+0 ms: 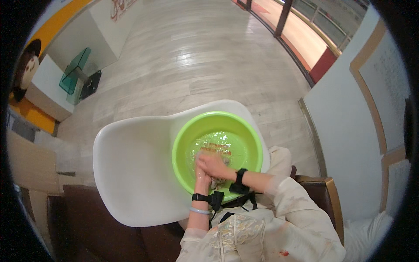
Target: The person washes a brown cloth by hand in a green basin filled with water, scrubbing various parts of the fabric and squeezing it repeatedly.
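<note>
The right hand (212, 164) lies over the left hand (202, 172), and the 2 are pressed close together. The right one is curled up tight and looks to be holding some of the bunched cloth (218, 182), which pokes out beside it and under it. The left one's fingers are mostly covered, so I can't tell how they sit or how much cloth they have.

The cloth is down inside the green basin (176, 153), on the side near the person's tummy. It looks soft and floppy, and I can't see a stiff part. It's small, so dry it would be light, but wet it should feel heavier, droopy and slippery. I don't think it would break. A good place to take hold is the thick bunch in the middle, with both hands close, as a thin edge could slide away.

There is shiny water (222, 137) in the basin, and the hands look wet too. Each wrist has a black strap, 1 on the left (200, 197) and 1 on the right (240, 176), both near the wet part.

The basin sits on a smooth white chair (133, 170), toward its right side. Past that is the pale grey floor (187, 65).
</note>
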The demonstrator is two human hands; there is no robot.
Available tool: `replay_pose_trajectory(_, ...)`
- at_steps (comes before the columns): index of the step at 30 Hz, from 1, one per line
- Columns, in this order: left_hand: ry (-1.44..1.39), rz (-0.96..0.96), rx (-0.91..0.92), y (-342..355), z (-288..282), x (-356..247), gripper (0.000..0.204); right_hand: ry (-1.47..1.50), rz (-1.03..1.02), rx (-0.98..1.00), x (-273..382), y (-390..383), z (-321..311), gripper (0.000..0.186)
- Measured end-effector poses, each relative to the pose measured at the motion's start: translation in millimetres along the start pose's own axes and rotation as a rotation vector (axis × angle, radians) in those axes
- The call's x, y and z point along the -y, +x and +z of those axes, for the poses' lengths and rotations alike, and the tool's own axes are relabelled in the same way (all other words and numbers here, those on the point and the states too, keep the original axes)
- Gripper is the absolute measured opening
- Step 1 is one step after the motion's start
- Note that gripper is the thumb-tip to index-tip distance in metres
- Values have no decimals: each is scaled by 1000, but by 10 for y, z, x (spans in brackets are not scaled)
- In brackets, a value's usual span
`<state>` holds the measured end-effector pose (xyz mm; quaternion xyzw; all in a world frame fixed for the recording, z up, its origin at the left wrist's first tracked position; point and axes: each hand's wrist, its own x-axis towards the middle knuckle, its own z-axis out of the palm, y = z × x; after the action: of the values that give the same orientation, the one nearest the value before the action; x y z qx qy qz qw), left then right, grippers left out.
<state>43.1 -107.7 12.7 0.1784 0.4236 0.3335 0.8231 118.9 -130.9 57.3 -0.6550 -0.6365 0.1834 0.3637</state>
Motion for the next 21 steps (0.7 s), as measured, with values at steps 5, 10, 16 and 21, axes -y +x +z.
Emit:
replay_pose_trajectory(5,-22,-160,39,-60,59,-33,52,-167,267,-108,-296,236,-76,26)
replay_pose_trajectory(10,-422,77,681,146,-421,231,45,-94,-77,-16,108,-90,21,25)
replay_pose_trajectory(16,28,-81,94,-121,91,-19,41,-161,305,-114,-375,196,-125,27)
replay_pose_trajectory(21,-119,20,188,47,-300,63,40,39,44,-104,-11,-102,96,24)
